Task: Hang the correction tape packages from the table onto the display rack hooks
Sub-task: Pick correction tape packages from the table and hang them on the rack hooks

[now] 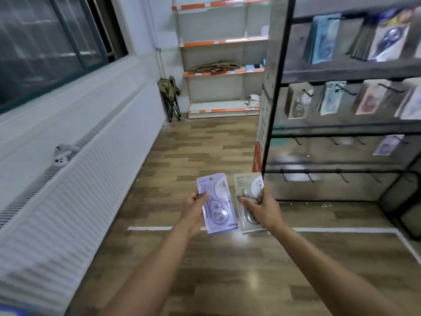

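While both arms reach forward, the left hand [193, 207] pinches a purple package [216, 204] and the right hand [262, 207] pinches a beige package [248, 190], tops up, probably so the holes can meet the rack [275, 87] hooks [307, 177].

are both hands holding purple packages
No, the left hand grips a purple package, but the right hand holds a beige package.
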